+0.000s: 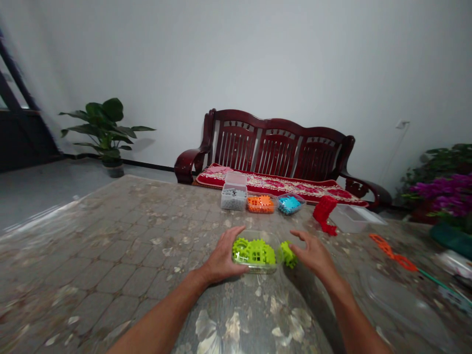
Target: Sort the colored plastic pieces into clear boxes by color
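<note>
A clear plastic box on the table holds lime-green interlocking plastic pieces. My left hand grips the box's left end, fingers at the far side and thumb along the near side. Just right of the box is a small cluster of green pieces. My right hand is beside this cluster, its thumb and fingers apart. The right thumb overlaps the cluster's edge from this angle; I cannot tell whether it touches.
Behind stand a grey-filled box, a box of orange pieces and one of blue pieces. To the right are a red linked strip, a clear container, an orange figure-eight item, a clear lid and purple flowers.
</note>
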`<state>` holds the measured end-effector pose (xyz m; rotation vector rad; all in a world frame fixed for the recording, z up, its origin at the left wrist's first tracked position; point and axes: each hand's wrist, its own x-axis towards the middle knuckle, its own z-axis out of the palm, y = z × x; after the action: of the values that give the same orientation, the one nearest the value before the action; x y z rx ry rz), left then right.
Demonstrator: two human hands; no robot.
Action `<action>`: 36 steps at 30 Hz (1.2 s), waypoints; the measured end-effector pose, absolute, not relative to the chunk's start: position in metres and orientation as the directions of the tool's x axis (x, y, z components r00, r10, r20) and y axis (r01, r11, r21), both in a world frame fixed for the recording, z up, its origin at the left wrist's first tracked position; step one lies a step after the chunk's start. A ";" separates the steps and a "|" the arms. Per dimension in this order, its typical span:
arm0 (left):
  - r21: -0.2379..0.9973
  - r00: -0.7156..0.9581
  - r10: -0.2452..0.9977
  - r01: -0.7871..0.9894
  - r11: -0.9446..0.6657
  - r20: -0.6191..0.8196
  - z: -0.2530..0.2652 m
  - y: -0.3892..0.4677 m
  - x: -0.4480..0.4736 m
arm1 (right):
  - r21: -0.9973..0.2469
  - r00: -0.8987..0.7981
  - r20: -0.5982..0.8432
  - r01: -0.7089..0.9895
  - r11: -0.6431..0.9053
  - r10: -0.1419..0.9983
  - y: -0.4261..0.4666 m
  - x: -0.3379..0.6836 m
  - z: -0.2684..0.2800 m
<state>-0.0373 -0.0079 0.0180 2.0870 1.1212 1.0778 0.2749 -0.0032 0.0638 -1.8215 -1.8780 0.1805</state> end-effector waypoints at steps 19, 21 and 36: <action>0.740 0.334 0.853 0.431 -0.516 0.401 0.017 -0.008 -0.038 | -0.223 0.024 0.245 0.974 0.032 0.969 -0.028 0.266 0.053; 0.740 0.338 0.851 0.428 -0.519 0.401 0.017 -0.008 -0.038 | -0.300 0.059 0.270 0.954 0.026 0.961 -0.026 0.268 0.054; 0.730 0.333 0.844 0.428 -0.532 0.420 0.014 -0.006 -0.036 | -0.598 -0.304 0.250 0.698 0.394 0.919 -0.027 0.193 0.089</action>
<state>-0.0360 -0.0065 0.0144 2.1047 1.1138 1.1029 0.1935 -0.0274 0.0893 -1.3784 -2.0957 0.5155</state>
